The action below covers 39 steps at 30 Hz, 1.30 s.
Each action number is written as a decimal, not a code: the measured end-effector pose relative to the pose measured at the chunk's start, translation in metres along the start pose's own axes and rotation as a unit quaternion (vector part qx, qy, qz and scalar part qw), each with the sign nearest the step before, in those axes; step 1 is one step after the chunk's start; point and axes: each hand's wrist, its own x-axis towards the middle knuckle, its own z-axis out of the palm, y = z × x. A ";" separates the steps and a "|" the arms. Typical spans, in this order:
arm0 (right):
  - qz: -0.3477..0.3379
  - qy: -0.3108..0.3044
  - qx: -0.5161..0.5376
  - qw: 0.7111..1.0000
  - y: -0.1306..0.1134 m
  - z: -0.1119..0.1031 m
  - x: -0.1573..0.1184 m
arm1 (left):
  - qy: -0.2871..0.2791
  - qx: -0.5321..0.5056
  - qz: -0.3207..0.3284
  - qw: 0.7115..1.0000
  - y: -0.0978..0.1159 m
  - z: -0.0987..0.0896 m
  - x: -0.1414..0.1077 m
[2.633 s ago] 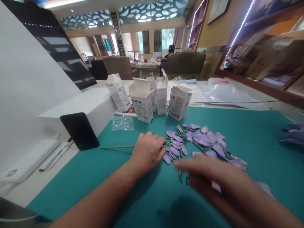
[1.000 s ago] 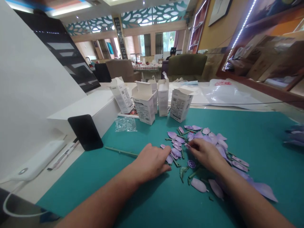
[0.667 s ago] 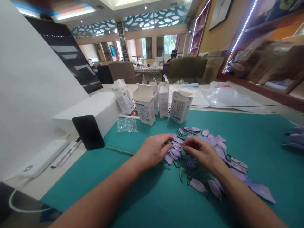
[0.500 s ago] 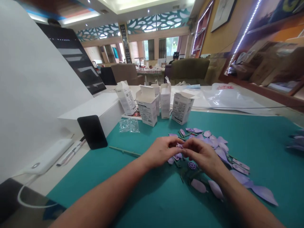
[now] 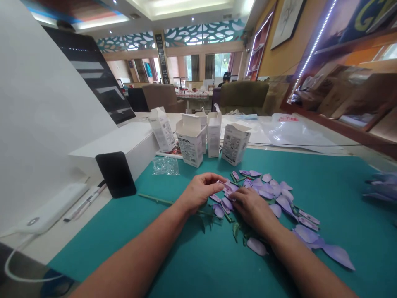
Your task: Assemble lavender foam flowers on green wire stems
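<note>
My left hand (image 5: 200, 191) is closed in a pinch on a small pale purple petal piece (image 5: 227, 187), over the left part of the pile. Lower and just to the right, my right hand (image 5: 254, 209) has its fingers curled down among the pieces. Its fingertips are partly hidden, and what they hold cannot be made out. Purple petals (image 5: 283, 203) and short green stem parts lie around and beyond this hand. Green leaf pieces (image 5: 235, 231) and a pale petal (image 5: 257, 246) are on the near side. A long green stem (image 5: 155, 198) runs behind my left wrist.
Several open white boxes (image 5: 190, 145) stand at the mat's far edge, with a clear plastic bag (image 5: 166, 165) before them. At the left, a black phone (image 5: 116, 174) leans on a white box. More purple petals (image 5: 383, 186) sit at the right edge of the green mat (image 5: 198, 265).
My hands have drawn apart from their shared pinch. The left moved slightly left and up with a petal piece; the right came down onto the pile. The camera view shifted slightly.
</note>
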 end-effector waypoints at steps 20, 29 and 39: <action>0.102 0.138 0.346 0.922 0.000 -0.013 -0.003 | -0.066 0.041 -0.006 0.997 0.006 0.001 -0.005; 0.079 0.195 0.382 0.900 -0.013 -0.029 -0.007 | -0.084 0.069 -0.007 0.994 0.006 0.005 -0.009; 0.137 0.185 0.561 0.795 -0.025 -0.032 -0.011 | -0.086 0.035 -0.037 0.995 0.009 0.010 -0.012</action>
